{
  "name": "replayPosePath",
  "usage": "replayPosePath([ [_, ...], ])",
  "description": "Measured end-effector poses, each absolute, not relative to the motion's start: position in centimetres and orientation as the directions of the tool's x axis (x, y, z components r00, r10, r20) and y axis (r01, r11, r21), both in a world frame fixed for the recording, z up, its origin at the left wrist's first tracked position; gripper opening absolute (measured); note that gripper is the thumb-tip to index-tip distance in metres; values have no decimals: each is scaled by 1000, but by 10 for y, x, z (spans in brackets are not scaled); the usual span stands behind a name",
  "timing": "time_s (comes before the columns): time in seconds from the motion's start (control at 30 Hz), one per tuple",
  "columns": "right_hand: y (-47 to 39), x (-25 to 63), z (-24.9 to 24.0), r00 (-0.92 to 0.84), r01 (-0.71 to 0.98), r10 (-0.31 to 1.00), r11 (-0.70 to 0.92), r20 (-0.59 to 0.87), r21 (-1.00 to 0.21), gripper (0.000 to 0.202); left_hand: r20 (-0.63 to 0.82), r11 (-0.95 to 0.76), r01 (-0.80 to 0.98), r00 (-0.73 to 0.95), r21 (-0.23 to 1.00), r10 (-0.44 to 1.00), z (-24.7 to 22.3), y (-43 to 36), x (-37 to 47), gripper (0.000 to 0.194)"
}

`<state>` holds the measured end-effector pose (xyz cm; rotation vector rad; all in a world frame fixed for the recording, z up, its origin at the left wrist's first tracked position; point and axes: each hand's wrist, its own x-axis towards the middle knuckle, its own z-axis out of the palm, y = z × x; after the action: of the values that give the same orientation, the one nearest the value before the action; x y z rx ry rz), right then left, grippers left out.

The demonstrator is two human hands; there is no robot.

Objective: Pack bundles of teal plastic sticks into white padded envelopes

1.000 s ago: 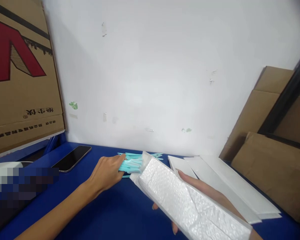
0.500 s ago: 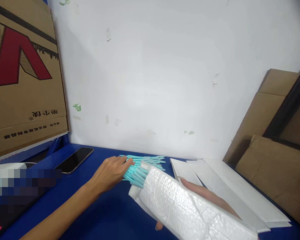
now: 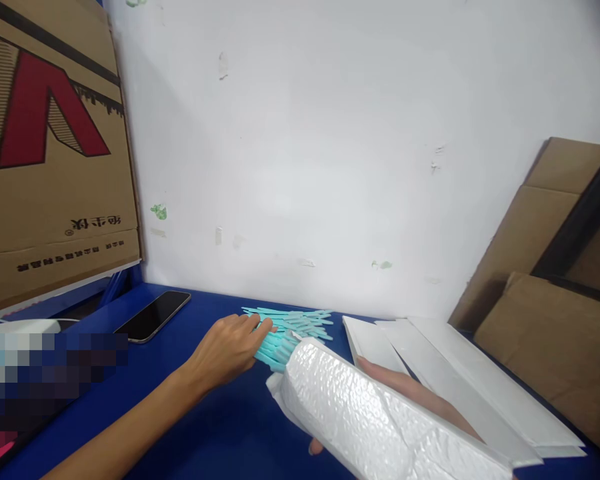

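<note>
My left hand [image 3: 237, 343] is closed around a bundle of thin teal plastic sticks [image 3: 274, 352]. Their far ends go into the mouth of a white bubble mailer [image 3: 360, 407], which hides them. My right hand [image 3: 410, 385] grips the mailer from beneath, thumb along one side and a fingertip showing at the other; the rest of the hand is covered by it. Behind the left hand, more teal sticks [image 3: 305, 320] lie loosely piled on the blue table. What exactly the sticks are, I cannot make out.
Several flat white mailers [image 3: 460, 373] lie fanned out at the right. A phone [image 3: 155, 317] rests on the blue table [image 3: 220, 427] to the left. A printed cardboard box [image 3: 60, 200] stands at the left, brown cardboard [image 3: 545, 347] at the right, a white wall [image 3: 305, 167] behind.
My left hand has shifted slightly right, and the bundled sticks sit a little deeper in the mailer's mouth. My right hand keeps its hold on the mailer. The view has shifted slightly.
</note>
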<state>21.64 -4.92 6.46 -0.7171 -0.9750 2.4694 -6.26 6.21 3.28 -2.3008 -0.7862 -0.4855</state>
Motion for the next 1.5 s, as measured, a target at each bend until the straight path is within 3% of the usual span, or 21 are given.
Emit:
replayPosePath([
  [0.17, -41, 228, 52, -775, -116, 517, -682, -363, -722, 82, 618, -636, 626, 733, -450, 284, 34, 63, -66, 11],
  [0.33, -37, 227, 44, -774, -117, 519, -680, -363, -724, 77, 648, -660, 597, 731, -455, 215, 30, 61, -62, 14],
  [0.53, -39, 215, 41, -776, -75, 464, -740, -427, -668, 77, 532, -707, 494, 824, -506, 196, 34, 54, -60, 13],
  [0.67, -39, 210, 38, -743, -71, 489, -736, -456, -674, 73, 398, -750, 450, 877, -485, 269, 37, 47, -57, 28],
  [0.83, -44, 201, 44, -698, -49, 481, -772, -531, -634, 82, 291, -780, 514, 855, -358, 430, 40, 39, -50, 43],
  [1.07, -44, 196, 37, -696, -97, 540, -724, -474, -682, 72, 344, -653, 700, 712, -288, 612, 48, 38, -46, 51],
  [1.2, -42, 196, 33, -688, -129, 582, -687, -434, -715, 68, 339, -605, 761, 647, -232, 683, 48, 39, -46, 43],
  [1.3, -41, 195, 34, -688, -131, 581, -689, -435, -712, 68, 334, -633, 760, 640, -146, 692, 46, 40, -49, 35],
  [1.4, -40, 197, 34, -686, -150, 587, -692, -429, -706, 67, 329, -745, 667, 700, 16, 633, 44, 43, -52, 25],
  [1.5, -36, 198, 29, -693, -180, 600, -681, -399, -710, 71, 338, -822, 555, 755, 128, 563, 42, 45, -52, 42],
])
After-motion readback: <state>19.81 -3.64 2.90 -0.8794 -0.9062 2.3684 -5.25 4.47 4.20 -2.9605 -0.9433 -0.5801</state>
